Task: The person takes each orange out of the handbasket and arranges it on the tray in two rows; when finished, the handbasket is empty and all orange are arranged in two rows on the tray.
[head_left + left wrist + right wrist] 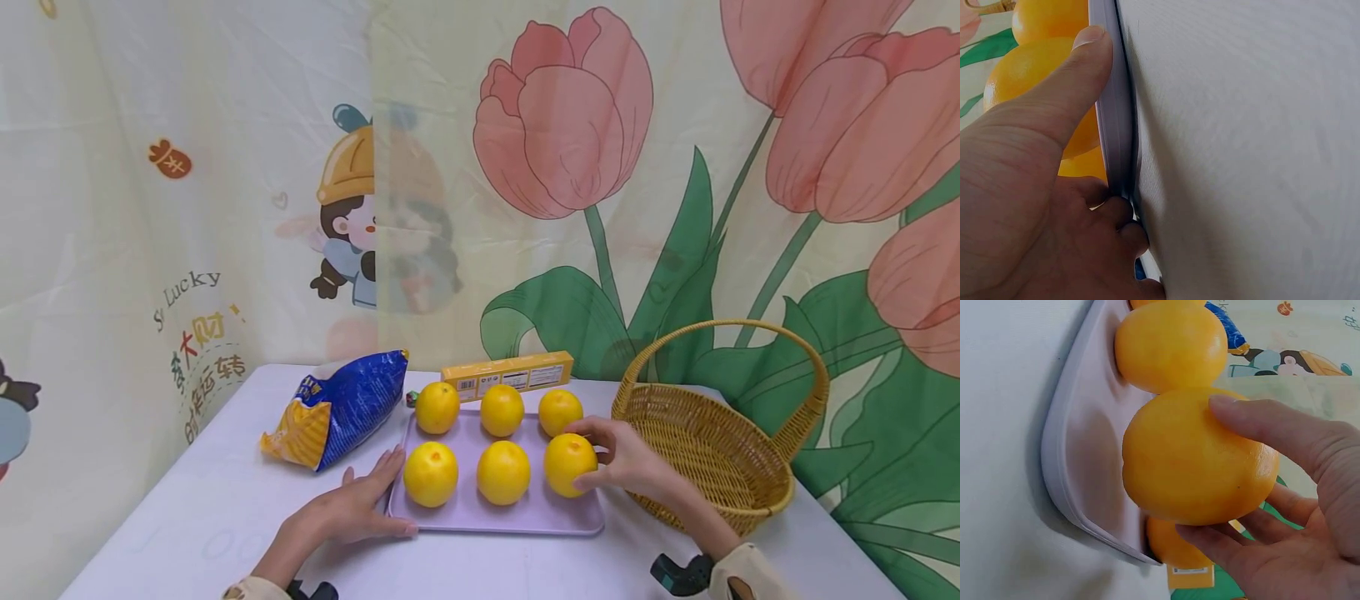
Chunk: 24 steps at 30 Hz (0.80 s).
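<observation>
Two rows of oranges sit on a pale purple tray. At the right end of its front row is an orange that my right hand grips, thumb on the near side and fingers on the far side. In the right wrist view this orange fills the middle, with the thumb across it; whether it touches the tray is unclear. My left hand rests against the tray's front left corner, its fingers along the left side. In the left wrist view the thumb lies along the rim.
Right of the tray stands a wicker basket with a tall handle. A blue and orange bag lies at the back left. Behind the tray is a yellow box. A printed curtain hangs behind the white table.
</observation>
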### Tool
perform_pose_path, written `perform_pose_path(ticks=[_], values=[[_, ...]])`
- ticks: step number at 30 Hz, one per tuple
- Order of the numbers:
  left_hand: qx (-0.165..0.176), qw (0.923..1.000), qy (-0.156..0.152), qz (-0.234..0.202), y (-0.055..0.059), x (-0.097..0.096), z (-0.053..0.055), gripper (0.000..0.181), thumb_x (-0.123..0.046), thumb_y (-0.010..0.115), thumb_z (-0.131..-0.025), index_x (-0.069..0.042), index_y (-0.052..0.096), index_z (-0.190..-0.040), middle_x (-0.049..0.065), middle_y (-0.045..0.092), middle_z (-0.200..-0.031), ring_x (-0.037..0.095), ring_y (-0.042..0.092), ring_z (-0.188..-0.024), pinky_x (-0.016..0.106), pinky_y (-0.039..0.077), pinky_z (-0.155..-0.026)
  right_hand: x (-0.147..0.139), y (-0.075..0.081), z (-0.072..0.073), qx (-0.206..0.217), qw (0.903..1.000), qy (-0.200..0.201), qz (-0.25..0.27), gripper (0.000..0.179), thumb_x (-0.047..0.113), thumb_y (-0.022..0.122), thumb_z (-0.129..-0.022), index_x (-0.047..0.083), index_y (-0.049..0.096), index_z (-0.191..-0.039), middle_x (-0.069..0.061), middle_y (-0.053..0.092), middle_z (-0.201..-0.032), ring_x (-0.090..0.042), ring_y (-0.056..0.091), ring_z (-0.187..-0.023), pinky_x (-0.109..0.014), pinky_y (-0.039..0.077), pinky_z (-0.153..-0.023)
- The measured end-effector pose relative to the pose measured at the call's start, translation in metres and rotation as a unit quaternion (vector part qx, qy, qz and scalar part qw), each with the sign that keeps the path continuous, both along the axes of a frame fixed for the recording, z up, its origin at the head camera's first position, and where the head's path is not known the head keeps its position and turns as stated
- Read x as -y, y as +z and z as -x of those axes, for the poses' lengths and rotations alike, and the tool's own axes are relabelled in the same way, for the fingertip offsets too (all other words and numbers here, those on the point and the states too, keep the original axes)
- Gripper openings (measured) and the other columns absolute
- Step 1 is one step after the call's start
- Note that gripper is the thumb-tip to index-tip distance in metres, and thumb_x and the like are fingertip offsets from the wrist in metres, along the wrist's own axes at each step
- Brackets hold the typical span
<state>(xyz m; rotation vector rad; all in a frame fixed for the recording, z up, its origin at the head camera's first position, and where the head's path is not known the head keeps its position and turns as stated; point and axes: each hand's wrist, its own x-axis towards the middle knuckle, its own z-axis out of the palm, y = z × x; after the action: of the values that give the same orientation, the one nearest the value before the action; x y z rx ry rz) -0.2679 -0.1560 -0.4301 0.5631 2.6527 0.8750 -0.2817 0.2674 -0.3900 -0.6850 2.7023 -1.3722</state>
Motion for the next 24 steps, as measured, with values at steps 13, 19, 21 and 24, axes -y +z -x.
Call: perform_pose_path(ticks=[13, 19, 21, 24], values=[[-0.012, 0.9997, -0.012, -0.018, -0.008, 0.004, 0.001, 0.124, -0.063, 0.085, -0.085, 0.005, 0.022, -0.169, 0.03, 0.015, -0.176, 0.05, 0.015, -0.163, 0.079, -0.001, -0.124, 0.005, -0.011, -0.002, 0.012, 0.9997, -0.019, 0.005, 0.072, -0.001, 0.095, -0.076, -0.009, 0.062, -0.139, -0.023, 0.065, -0.139, -0.04, 0.065, -0.122, -0.062, 0.057, -0.105], [-0.008, 0.9998, -0.01, -0.015, -0.004, 0.003, -0.001, 0.122, -0.059, 0.085, -0.086, 0.004, 0.022, -0.169, 0.029, 0.015, -0.176, 0.048, 0.015, -0.163, 0.077, 0.0, -0.125, 0.007, -0.015, -0.003, -0.011, 0.9991, -0.036, -0.018, 0.069, 0.003, 0.097, -0.075, -0.004, 0.066, -0.136, -0.023, 0.066, -0.138, -0.044, 0.065, -0.124, -0.063, 0.058, -0.104], [-0.009, 0.9999, -0.007, -0.011, 0.0, 0.002, -0.003, 0.119, -0.055, 0.086, -0.087, 0.003, 0.023, -0.169, 0.028, 0.016, -0.176, 0.047, 0.017, -0.163, 0.076, 0.002, -0.126, 0.009, -0.015, -0.004, -0.015, 0.9985, -0.045, -0.025, 0.069, 0.004, 0.098, -0.075, -0.002, 0.067, -0.136, -0.023, 0.066, -0.139, -0.045, 0.064, -0.125, -0.063, 0.058, -0.104], [-0.014, 0.9999, -0.005, -0.004, 0.002, 0.001, -0.004, 0.117, -0.052, 0.087, -0.088, 0.004, 0.024, -0.169, 0.029, 0.018, -0.176, 0.047, 0.019, -0.163, 0.076, 0.004, -0.126, 0.012, -0.017, -0.005, -0.02, 0.9983, -0.046, -0.03, 0.07, 0.005, 0.098, -0.075, -0.001, 0.066, -0.138, -0.024, 0.063, -0.141, -0.047, 0.063, -0.127, -0.064, 0.057, -0.104]])
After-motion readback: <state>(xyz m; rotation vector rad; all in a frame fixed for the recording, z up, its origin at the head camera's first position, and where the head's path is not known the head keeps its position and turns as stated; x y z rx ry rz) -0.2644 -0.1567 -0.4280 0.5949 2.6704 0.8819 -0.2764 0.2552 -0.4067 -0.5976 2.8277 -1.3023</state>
